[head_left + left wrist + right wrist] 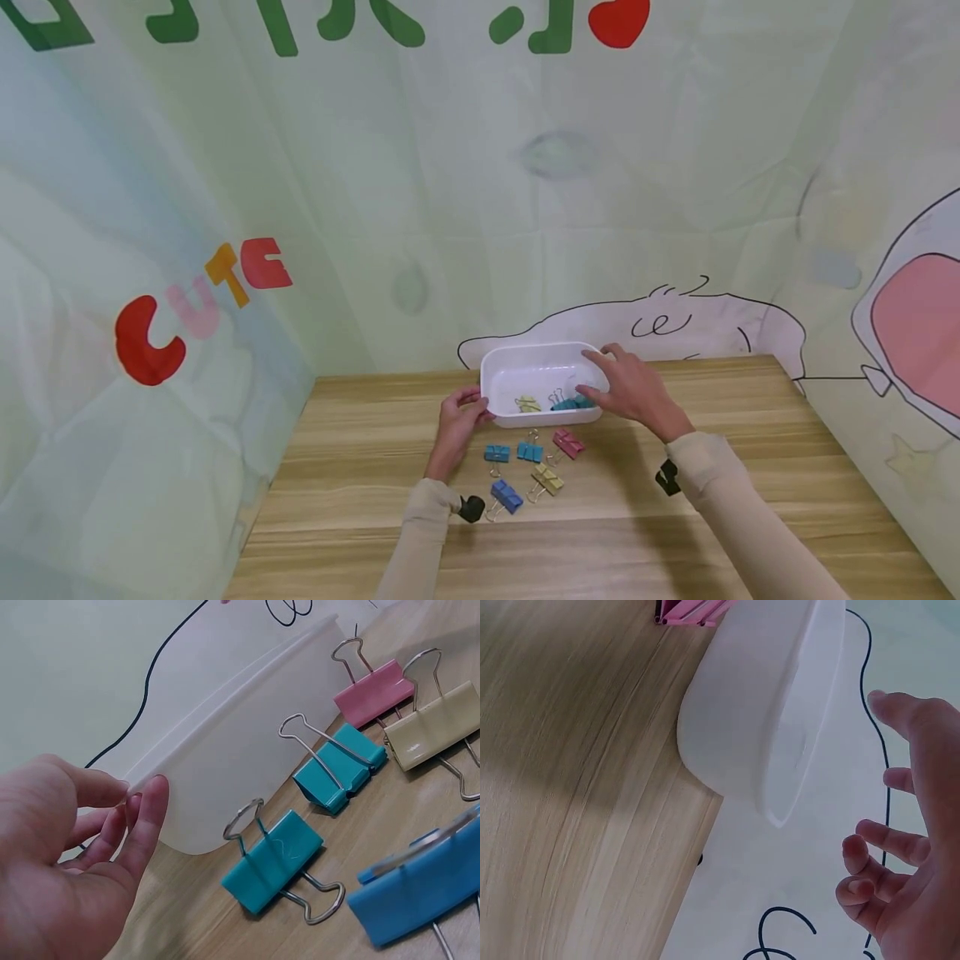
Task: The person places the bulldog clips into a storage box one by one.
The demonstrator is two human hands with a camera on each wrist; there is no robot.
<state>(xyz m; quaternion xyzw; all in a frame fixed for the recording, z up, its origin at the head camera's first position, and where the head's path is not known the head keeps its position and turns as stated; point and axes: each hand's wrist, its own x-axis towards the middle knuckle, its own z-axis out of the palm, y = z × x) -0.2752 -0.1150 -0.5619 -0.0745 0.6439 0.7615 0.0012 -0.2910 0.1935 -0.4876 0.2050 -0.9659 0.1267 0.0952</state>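
So my tray (525, 375) sits far back on the table (360, 467), clips (528, 405) inside, five more clips (529, 452) nearer me, left hand (456, 423) at its left end, right hand (636, 390) at the right.

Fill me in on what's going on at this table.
A person's left hand pinches the rim of a white bin, while the right hand, with nothing visible in its grip, is at the bin's other end. Yellow and teal binder clips lie inside. In front, on the wooden table, are two teal clips, a pink clip, a yellow clip and a blue clip.
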